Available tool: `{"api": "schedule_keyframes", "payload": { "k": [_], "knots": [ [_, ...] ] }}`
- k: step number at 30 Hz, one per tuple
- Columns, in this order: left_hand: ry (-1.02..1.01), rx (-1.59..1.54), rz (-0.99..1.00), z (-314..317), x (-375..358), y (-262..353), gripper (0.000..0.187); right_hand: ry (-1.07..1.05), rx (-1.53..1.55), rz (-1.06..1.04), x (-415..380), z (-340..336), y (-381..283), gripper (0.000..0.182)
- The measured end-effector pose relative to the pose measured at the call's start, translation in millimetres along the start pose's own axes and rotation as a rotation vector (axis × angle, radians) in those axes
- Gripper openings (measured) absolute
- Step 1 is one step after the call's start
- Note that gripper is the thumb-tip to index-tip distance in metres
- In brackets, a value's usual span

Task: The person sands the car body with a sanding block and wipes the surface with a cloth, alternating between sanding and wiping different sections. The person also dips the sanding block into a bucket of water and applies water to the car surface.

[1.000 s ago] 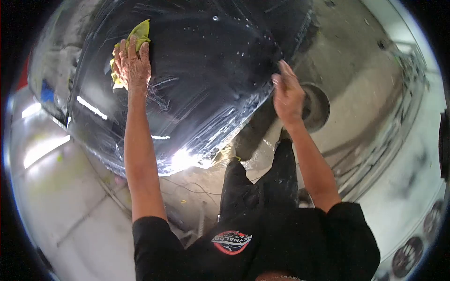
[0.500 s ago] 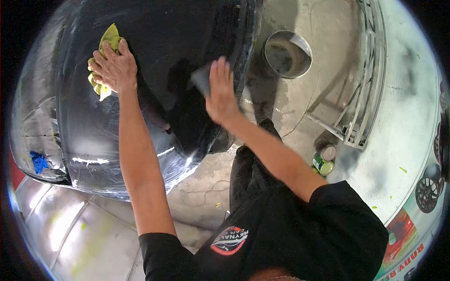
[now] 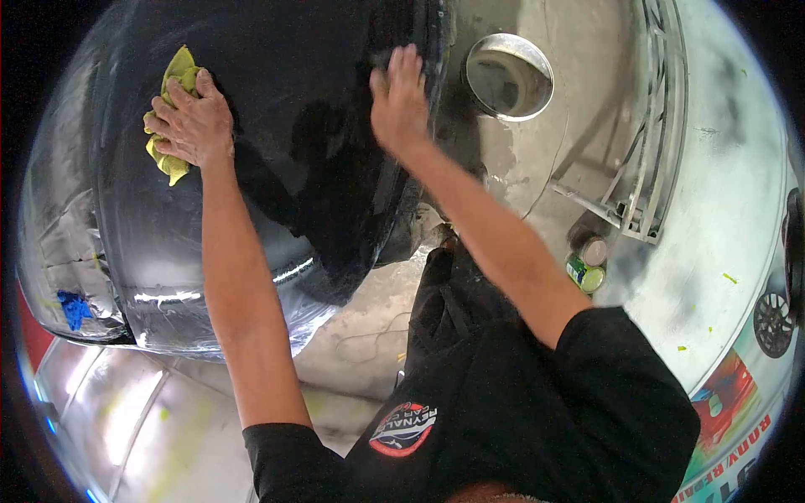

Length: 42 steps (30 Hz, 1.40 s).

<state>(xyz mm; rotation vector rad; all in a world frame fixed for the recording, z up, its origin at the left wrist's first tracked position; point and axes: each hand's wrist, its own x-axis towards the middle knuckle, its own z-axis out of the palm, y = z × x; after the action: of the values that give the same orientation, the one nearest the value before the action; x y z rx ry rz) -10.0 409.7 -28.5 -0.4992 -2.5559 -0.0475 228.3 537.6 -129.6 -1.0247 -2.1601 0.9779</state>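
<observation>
My left hand [image 3: 194,126] lies with spread fingers over a crumpled yellow-green cloth [image 3: 179,65], pressing it against a glossy black car panel [image 3: 251,50]. My right hand [image 3: 401,105] rests near the panel's right edge, fingers stretched forward and thumb apart. A flat grey sheet, perhaps sandpaper, showed beside this hand a moment ago; under the palm and fingers it is now mostly hidden. Pale streaks and wet-looking smears mark the black surface.
A round metal bucket [image 3: 510,77] holding liquid stands on the concrete floor right of the panel. Beyond it is a metal frame [image 3: 650,151]. Two cans [image 3: 584,274] sit lower right, beside a pale panel [image 3: 713,184]. A blue crumpled piece [image 3: 74,310] lies on plastic film at left.
My right hand has moved forward along the panel toward its edge, and the grey sheet no longer shows clearly. My left hand with the cloth has shifted slightly left.
</observation>
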Motion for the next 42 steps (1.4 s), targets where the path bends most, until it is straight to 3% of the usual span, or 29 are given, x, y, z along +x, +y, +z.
{"api": "schedule_keyframes", "payload": {
  "k": [2,4,6,8,12,15,18,20,21,23,24,26,28,32,35,38,39,40,42],
  "knots": [
    [-0.01,-0.003,0.008,0,-1,-1,0.065,0.001,-0.22,-0.142,18,29,45,0.063],
    [-0.007,-0.011,0.01,-1,2,-1,0.065,-0.007,-0.179,-0.122,9,24,35,0.063],
    [-0.003,-0.014,0.008,2,1,-3,0.065,-0.127,0.075,0.066,-61,-8,-15,0.066],
    [0.012,-0.002,0.011,3,1,-3,0.065,-0.168,0.06,0.003,-107,-11,-26,0.066],
    [-0.003,-0.013,0.008,-1,0,0,0.067,-0.08,0.025,0.007,-12,-5,1,0.065],
    [-0.013,-0.006,0.013,0,1,-1,0.067,-0.095,0.016,0.059,15,-7,-1,0.064],
    [0.041,0.007,0.025,12,2,-6,0.067,-0.071,0.014,0.007,-66,2,-13,0.069],
    [0.038,0.004,0.016,11,3,-5,0.067,-0.192,-0.074,-0.024,-113,-1,-27,0.078],
    [0.036,0.007,0.014,10,2,-4,0.067,-0.196,-0.096,-0.074,-107,-2,-22,0.081],
    [0.018,-0.034,0.027,4,2,-3,0.067,0.017,-0.149,-0.106,-40,8,-5,0.081],
    [0.01,-0.055,0.031,2,1,-4,0.067,0.117,-0.132,-0.083,3,14,8,0.08],
    [-0.005,-0.067,0.028,3,-2,-6,0.068,0.124,-0.09,0.035,50,16,17,0.078],
    [0.0,-0.072,0.023,2,1,-4,0.069,0.096,-0.113,-0.033,9,11,5,0.081],
    [0.028,-0.056,0.029,10,1,-7,0.069,-0.28,-0.052,-0.171,-181,1,-36,0.084],
    [0.007,-0.072,0.028,6,2,-5,0.069,-0.241,-0.089,-0.161,-114,-13,-28,0.086],
    [0.002,-0.071,0.031,7,0,-7,0.069,0.107,-0.139,-0.176,11,11,4,0.076],
    [0.013,-0.068,0.036,8,2,-8,0.069,0.057,-0.053,-0.13,43,4,6,0.079],
    [0.006,-0.059,0.032,8,2,-8,0.069,0.126,-0.275,-0.092,59,17,21,0.06],
    [-0.013,-0.045,0.023,7,2,-6,0.069,0.129,-0.261,-0.167,58,14,27,0.059]
  ]
}}
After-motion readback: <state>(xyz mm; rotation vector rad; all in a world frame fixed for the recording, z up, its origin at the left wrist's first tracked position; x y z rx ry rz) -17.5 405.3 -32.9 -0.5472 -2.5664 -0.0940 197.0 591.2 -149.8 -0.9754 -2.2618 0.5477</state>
